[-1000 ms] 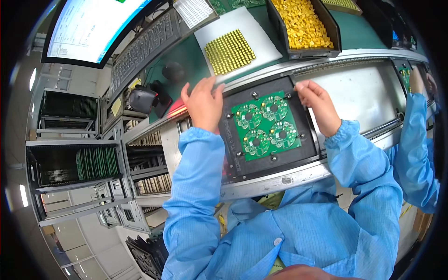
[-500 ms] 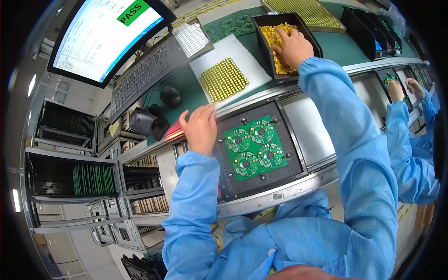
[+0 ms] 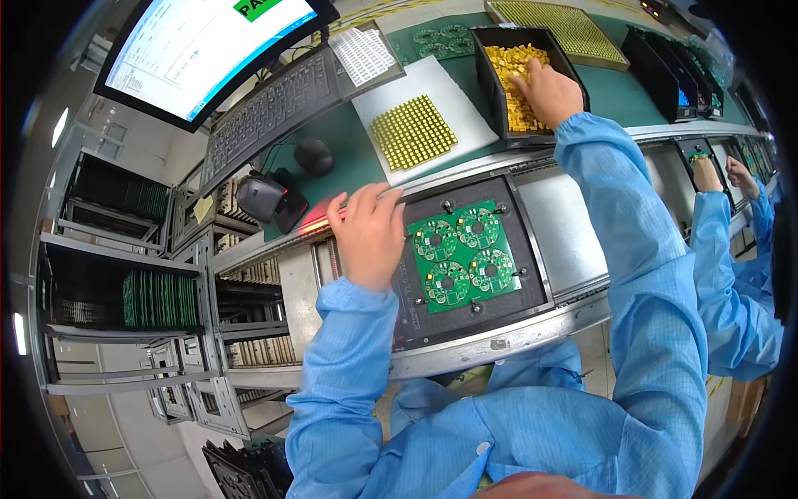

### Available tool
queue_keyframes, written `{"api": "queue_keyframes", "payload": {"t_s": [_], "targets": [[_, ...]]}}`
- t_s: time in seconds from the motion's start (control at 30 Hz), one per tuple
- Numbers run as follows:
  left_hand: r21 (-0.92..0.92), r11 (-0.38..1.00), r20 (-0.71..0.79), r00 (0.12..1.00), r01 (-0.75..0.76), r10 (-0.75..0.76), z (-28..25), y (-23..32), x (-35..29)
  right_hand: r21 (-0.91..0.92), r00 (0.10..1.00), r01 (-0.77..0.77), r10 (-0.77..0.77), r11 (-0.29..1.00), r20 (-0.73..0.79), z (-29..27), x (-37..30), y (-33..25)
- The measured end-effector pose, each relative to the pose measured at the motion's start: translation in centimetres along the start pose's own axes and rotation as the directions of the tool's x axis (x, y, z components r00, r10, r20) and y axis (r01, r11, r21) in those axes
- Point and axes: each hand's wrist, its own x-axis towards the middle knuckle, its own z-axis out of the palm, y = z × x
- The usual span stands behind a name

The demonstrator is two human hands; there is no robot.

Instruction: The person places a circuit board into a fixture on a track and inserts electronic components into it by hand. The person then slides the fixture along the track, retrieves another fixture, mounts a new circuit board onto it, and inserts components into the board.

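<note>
My left hand has its fingers stretched out over the rail at the left edge of a black fixture tray, holding nothing. In that tray lies a green circuit board panel of several round boards, held between small posts. My right hand reaches into a black bin of small yellow parts. Its thumb and fingers are bent together at the parts; whatever they grip is too small to make out. Between the hands, farther back, a grid of yellow square parts sits on a white sheet.
Beyond my left hand are a barcode scanner, a mouse, a keyboard and a monitor. A tray of yellow parts and black bins stand at the back right. A co-worker's hands work at far right.
My left hand has moved a little right and its fingers lie closer to the tray's edge. In the bin, my right hand's fingers have drawn together. The whole view has shifted slightly.
</note>
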Motion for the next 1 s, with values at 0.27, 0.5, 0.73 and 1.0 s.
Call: {"api": "queue_keyframes", "payload": {"t_s": [0.27, 0.5, 0.73, 1.0], "targets": [[-0.157, 0.988, 0.024, 1.000, 0.002, 0.002, -1.3, 4.2, -0.7, 0.890, 0.891, -0.424, 0.256, 0.170, 0.375, -3.0, -3.5, -0.5], [-0.469, -0.494, 0.804, 0.586, 0.732, 0.106, 1.4, 8.9, -2.8, 0.564, 0.692, -0.702, -0.227, -0.435, 0.686, -6.8, -16.9, -11.4], [-0.179, -0.786, 0.817, 0.535, 0.592, 0.217, 4.0, 8.2, -4.7, 0.760, 0.811, -0.585, -0.239, -0.283, 0.534, -2.8, -20.7, -12.2], [-0.256, -0.739, 0.813, 0.553, 0.623, 0.185, 4.1, 8.4, -4.2, 0.623, 0.747, -0.646, -0.198, -0.442, 0.634, -3.8, -18.8, -11.2]]}}
